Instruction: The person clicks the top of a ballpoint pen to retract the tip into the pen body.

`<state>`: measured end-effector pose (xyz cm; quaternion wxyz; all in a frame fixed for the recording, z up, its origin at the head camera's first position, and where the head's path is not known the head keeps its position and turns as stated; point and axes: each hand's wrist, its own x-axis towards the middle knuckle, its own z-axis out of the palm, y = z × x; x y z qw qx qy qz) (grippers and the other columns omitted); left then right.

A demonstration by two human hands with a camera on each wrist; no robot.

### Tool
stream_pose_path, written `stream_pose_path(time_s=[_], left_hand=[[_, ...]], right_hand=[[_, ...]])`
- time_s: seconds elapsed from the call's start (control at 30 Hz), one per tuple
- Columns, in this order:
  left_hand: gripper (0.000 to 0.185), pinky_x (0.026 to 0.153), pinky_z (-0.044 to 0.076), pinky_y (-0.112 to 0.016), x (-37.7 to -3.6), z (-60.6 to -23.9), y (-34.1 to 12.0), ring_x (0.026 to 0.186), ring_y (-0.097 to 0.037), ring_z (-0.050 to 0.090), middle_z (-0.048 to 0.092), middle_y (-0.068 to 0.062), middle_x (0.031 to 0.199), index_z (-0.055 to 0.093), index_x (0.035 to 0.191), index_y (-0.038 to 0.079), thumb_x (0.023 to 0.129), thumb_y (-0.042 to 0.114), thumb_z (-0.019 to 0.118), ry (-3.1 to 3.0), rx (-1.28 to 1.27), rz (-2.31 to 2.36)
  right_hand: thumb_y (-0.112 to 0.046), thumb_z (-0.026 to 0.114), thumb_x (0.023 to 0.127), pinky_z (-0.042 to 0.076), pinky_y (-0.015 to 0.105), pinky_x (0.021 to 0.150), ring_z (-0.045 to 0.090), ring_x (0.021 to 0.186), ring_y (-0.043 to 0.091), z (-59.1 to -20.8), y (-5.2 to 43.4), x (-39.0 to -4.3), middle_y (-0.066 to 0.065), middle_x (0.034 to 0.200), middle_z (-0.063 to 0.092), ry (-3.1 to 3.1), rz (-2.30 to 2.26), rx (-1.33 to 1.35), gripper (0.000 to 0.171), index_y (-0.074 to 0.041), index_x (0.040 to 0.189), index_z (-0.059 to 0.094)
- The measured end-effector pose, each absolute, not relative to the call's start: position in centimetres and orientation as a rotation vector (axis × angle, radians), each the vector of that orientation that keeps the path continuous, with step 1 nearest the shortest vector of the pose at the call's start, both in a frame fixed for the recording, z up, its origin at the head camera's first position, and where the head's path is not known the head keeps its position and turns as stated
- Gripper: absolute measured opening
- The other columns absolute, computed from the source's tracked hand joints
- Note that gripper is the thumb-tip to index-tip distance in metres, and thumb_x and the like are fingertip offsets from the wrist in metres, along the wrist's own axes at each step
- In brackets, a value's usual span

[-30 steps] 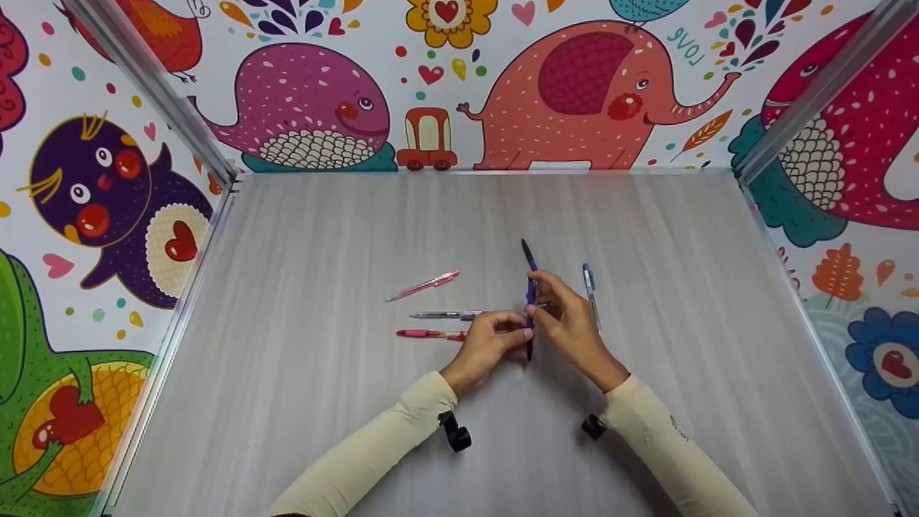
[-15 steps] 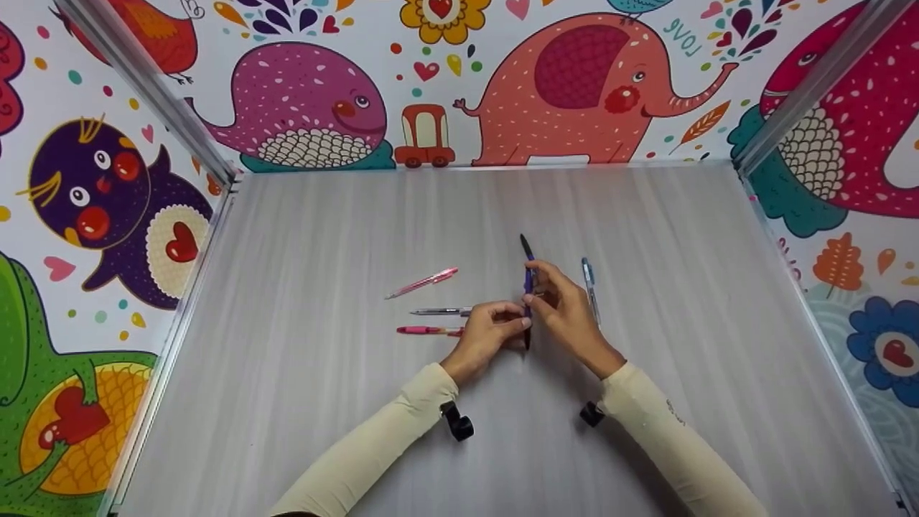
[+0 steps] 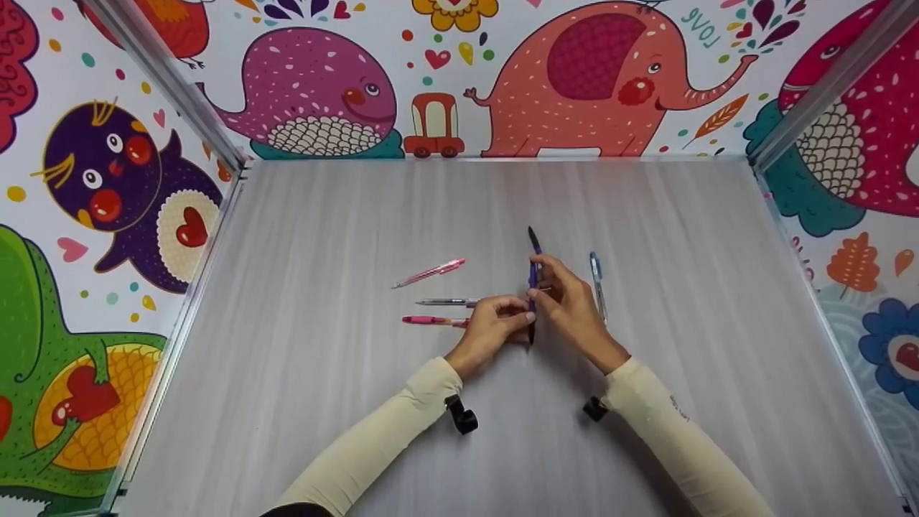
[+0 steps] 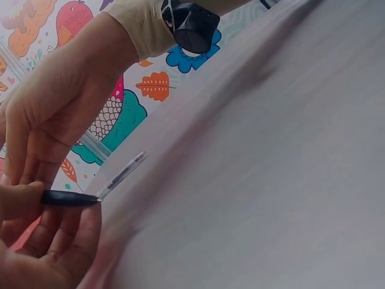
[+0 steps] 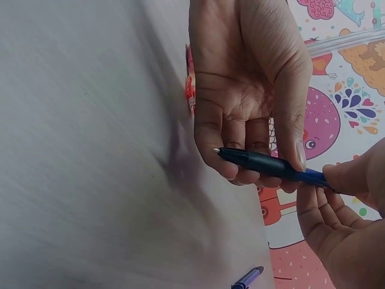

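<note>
Nearest the person, two cream fabric sleeves are being shown, one on each forearm. Ahead of them, a slim blue-barrelled pen with dark ends is being held between both hands, its long axis being aligned near to far and its metal tip being directed back toward the person. The dark near section is being pinched by the left hand; the blue barrel, farther along, is being pinched by the right hand. Thus the tip is being attended more closely by the left. Leftward, a pink-and-red pen and, just beyond, a clear-barrelled pen are being partly covered from view, so their full lengths cannot be judged. Just beside the right hand, a translucent light-blue pen is being noted. Farther left, a translucent pink pen is being seen aslant. All four are being supported by a pale grey wood-grain table. No container is being shown. Behind, a white panel printed with cartoon animals is being noted.
</note>
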<state>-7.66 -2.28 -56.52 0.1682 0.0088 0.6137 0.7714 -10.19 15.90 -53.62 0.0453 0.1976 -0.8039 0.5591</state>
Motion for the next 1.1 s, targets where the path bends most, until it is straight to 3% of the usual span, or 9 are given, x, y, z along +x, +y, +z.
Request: stream_pose_path(time_s=[0.3,0.77,1.1], left_hand=[[0.017,0.079,0.066,-0.037,-7.5,-56.63,-2.25,0.09,-0.017,0.075,0.077,-0.008,0.105,0.076,0.116,-0.007,0.102,0.002,0.077,1.744,0.025,2.196],[0.014,0.08,0.067,-0.037,-7.35,-56.74,-2.5,0.092,-0.018,0.075,0.077,-0.008,0.105,0.077,0.115,-0.003,0.102,0.003,0.077,1.766,0.034,2.196],[0.014,0.077,0.067,-0.036,-7.27,-56.66,-2.25,0.088,-0.016,0.075,0.076,-0.007,0.102,0.076,0.113,-0.006,0.101,0.0,0.076,1.745,0.0,2.226]], right_hand=[[0.021,0.069,0.096,0.057,0.026,0.082,0.071,0.096,0.041,-53.85,15.24,-10.19,0.027,0.107,0.069,-2.44,1.712,0.542,0.054,0.007,0.147,0.06],[0.009,0.071,0.102,0.059,0.027,0.088,0.072,0.1,0.024,-53.99,15.91,-10.38,0.023,0.112,0.071,-2.446,1.742,0.654,0.054,-0.01,0.152,0.062],[0.013,0.073,0.099,0.056,0.02,0.086,0.072,0.1,0.033,-53.97,15.52,-10.24,0.022,0.111,0.071,-2.458,1.749,0.563,0.055,-0.004,0.151,0.062]])
